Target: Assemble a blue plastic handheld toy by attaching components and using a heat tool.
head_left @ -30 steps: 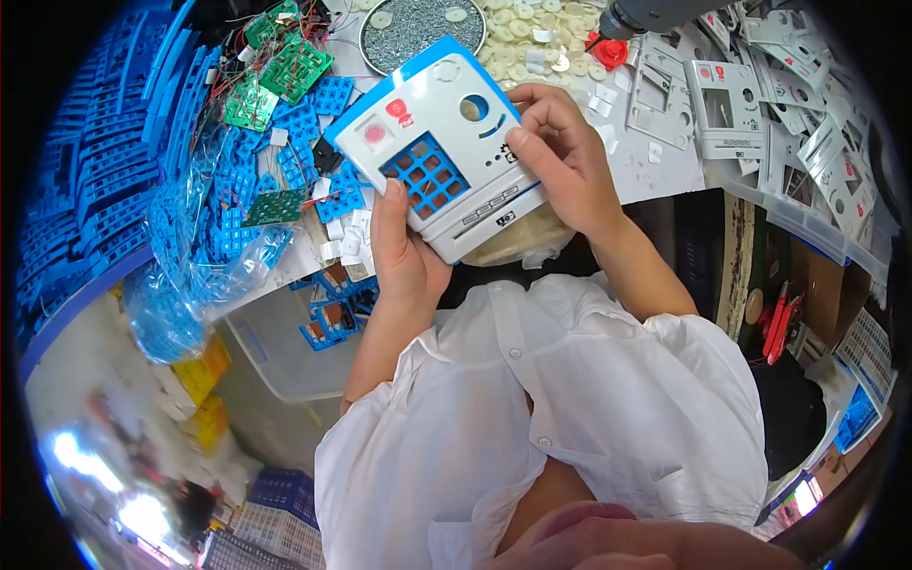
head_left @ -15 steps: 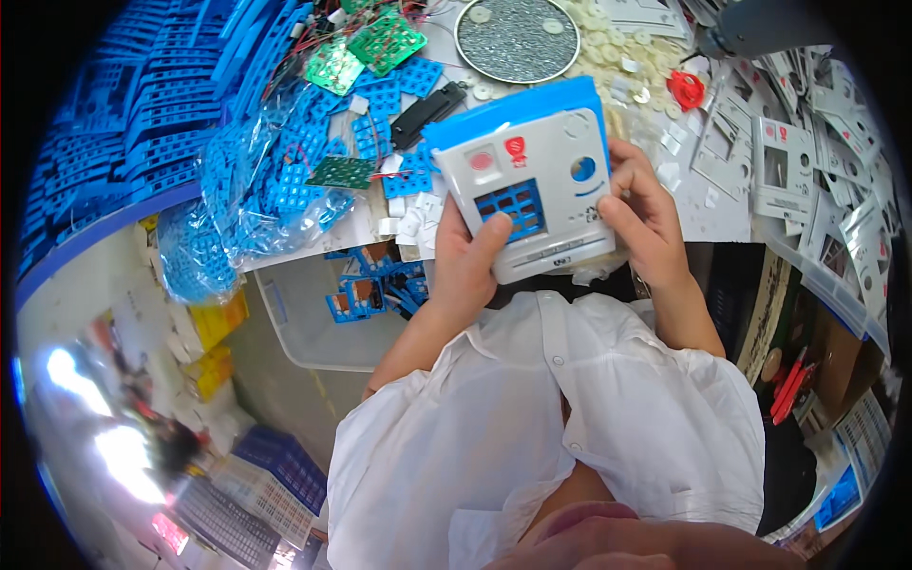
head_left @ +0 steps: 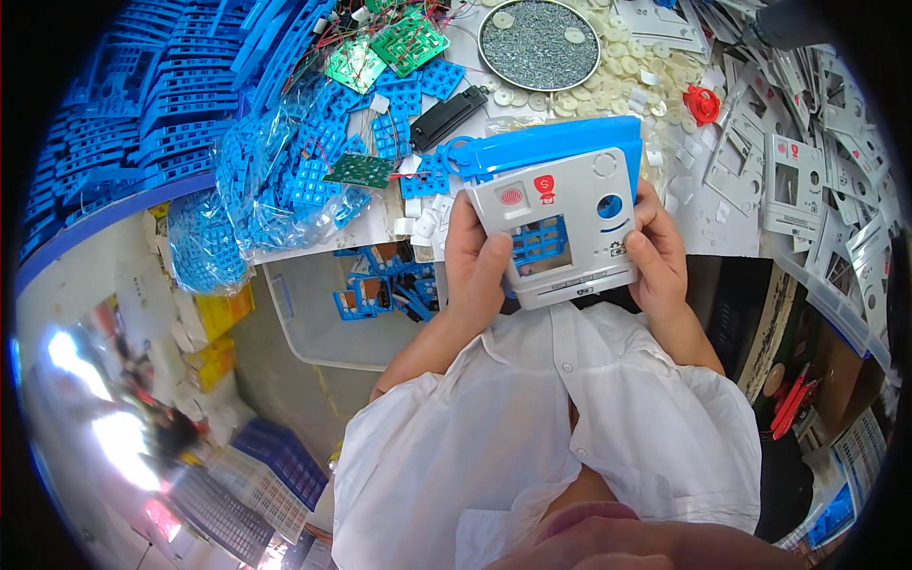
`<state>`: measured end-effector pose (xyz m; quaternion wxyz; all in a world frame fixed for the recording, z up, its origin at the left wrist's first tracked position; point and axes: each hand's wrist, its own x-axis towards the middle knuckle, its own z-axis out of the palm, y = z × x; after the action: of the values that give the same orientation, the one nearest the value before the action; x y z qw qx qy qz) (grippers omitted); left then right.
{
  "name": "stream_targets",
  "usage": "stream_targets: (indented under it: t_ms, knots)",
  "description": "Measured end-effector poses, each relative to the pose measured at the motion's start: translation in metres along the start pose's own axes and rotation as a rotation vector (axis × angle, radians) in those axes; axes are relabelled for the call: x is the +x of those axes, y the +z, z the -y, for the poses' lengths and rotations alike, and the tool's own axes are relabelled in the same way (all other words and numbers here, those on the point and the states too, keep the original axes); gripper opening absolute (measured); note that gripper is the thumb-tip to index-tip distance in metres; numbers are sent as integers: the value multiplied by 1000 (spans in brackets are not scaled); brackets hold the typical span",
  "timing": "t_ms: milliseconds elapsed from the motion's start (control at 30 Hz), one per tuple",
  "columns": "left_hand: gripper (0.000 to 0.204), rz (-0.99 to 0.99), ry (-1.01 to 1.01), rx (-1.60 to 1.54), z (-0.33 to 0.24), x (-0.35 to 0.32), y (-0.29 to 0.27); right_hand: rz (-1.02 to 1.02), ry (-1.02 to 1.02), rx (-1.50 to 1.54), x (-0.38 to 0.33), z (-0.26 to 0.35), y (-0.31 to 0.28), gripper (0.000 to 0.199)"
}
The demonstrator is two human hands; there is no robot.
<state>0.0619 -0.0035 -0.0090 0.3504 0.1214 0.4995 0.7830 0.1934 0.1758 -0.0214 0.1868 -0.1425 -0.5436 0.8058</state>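
In front of my chest I hold a white plastic front panel [head_left: 581, 211] together with a blue plastic housing [head_left: 560, 144] behind it, tilted with the printed face up. My left hand [head_left: 478, 271] grips its left edge, thumb resting by the square window. At the right edge, my right hand [head_left: 662, 261] has its thumb on the face and its fingers behind. A blue keypad grid [head_left: 540, 243] shows through the window, and a round hole lies at the upper right. A blue loop sticks out at the housing's left end. How the parts join behind is hidden.
Stacked blue housings [head_left: 185, 104] fill the far left. Green circuit boards [head_left: 410, 43], a black battery holder [head_left: 448, 118] and a round tray of screws [head_left: 539, 59] lie on the table. White panels [head_left: 794, 185] pile up at right. A clear bin [head_left: 313, 344] stands below the table edge.
The panel and housing have tipped slightly, showing the blue loop at the left end. Both hands keep their grip, with the left thumb now beside the window. The whole view has shifted a little.
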Motion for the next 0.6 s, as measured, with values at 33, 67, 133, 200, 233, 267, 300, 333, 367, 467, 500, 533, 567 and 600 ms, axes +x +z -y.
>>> stream_targets:
  t_ms: [33,67,133,200,233,267,300,333,367,467,500,533,567,600]
  knots:
    - [51,7,-53,-44,2,-1,-4,-15,1,14,-1,-1,2,16]
    - [53,14,-106,-87,5,-4,-11,-11,5,-27,-2,-1,3,17]
    - [59,-4,-149,-146,4,-4,-8,-5,16,-113,-4,1,5,18]
    - [68,-54,-127,-172,3,-2,3,5,16,-61,-2,2,5,19]
    - [75,19,-118,-110,3,-2,-3,9,16,-36,-1,3,4,20]
    - [73,31,-98,-142,5,-1,-4,-13,15,-7,-2,4,5,20]
    - [72,45,-78,-174,7,0,-5,-36,13,22,-2,4,6,20]
    - [71,25,-65,-171,7,0,-3,-59,11,51,-2,4,7,20]
    - [70,5,-51,-167,7,0,-2,-83,30,51,-3,5,8,20]
    - [71,-107,-26,1,7,0,9,-143,66,61,-5,6,15,18]
    - [72,-111,-14,95,8,1,10,-155,66,76,-6,6,17,17]
    - [72,-93,-23,71,9,0,9,-168,65,90,-6,5,19,16]
    - [72,-76,-31,47,10,-1,8,-161,79,94,-6,5,19,16]
    - [71,-39,-59,-93,10,-3,4,-153,94,100,-6,4,19,15]
